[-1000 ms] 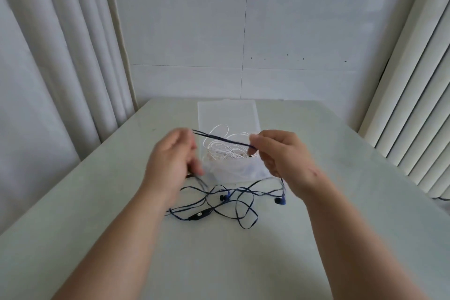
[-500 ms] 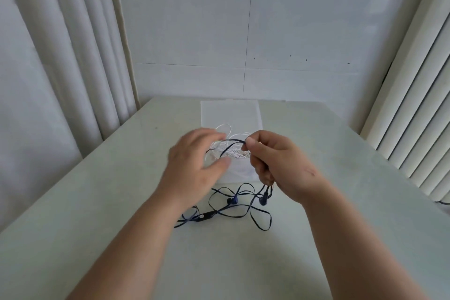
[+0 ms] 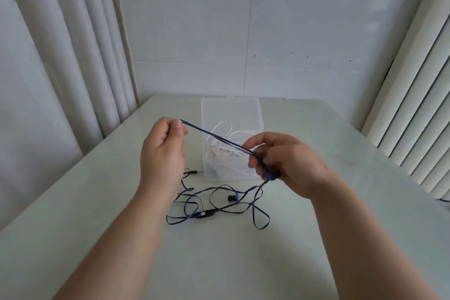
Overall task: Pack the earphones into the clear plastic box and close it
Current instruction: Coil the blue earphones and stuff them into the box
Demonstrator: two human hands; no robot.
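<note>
A clear plastic box point(image 3: 214, 175) stands open on the table, its lid point(image 3: 231, 111) lying flat behind it. White earphones point(image 3: 229, 146) are piled loosely inside. Dark blue earphones point(image 3: 209, 214) lie tangled on the table in front of the box, one earbud point(image 3: 233, 198) resting there. My left hand point(image 3: 164, 151) pinches a doubled stretch of the blue cord, held taut to my right hand point(image 3: 286, 165). My right hand grips the cord and the other blue earbud at its fingertips. The jack plug point(image 3: 193, 172) lies left of the box.
The pale green table point(image 3: 219, 263) runs to a white tiled wall behind the box. White curtains hang along the left edge, and vertical blinds stand close on the right.
My hands were close together above the box; now the left has pulled left and up, stretching the blue cord tight. More cord has lifted off the table.
</note>
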